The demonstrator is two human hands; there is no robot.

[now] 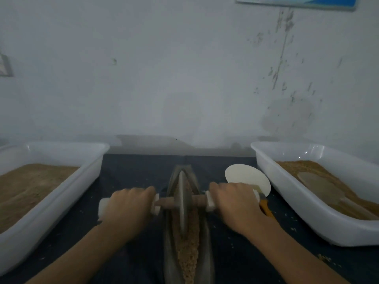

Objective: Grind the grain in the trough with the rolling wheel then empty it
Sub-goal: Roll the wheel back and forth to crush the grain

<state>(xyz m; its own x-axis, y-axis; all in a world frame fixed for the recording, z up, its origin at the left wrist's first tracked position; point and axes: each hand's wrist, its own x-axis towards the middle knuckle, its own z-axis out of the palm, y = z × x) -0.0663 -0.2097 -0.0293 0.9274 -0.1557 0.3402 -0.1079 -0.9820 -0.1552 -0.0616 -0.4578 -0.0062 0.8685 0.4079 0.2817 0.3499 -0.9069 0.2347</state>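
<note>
Trough (202,261) lies lengthwise on the dark worktop (131,171), centre, running away from the viewer. Grain (187,255) fills its channel, coarse and tan. Wheel (182,201) stands upright in the trough, edge down in the grain, toward the far half. Axle (200,200) crosses it, with white sleeves at both ends. Left hand (127,206) wraps the left sleeve, grip clamped round it; right hand (231,203) likewise clamped on the right sleeve. Left tray (86,181), white, holds fine brown meal. Right tray (287,193), white, holds coarser grain and a scoop (322,187). White disc (246,177) near the right hand; orange handle (266,210) just beside it. Grain crumbs scattered on the worktop
</note>
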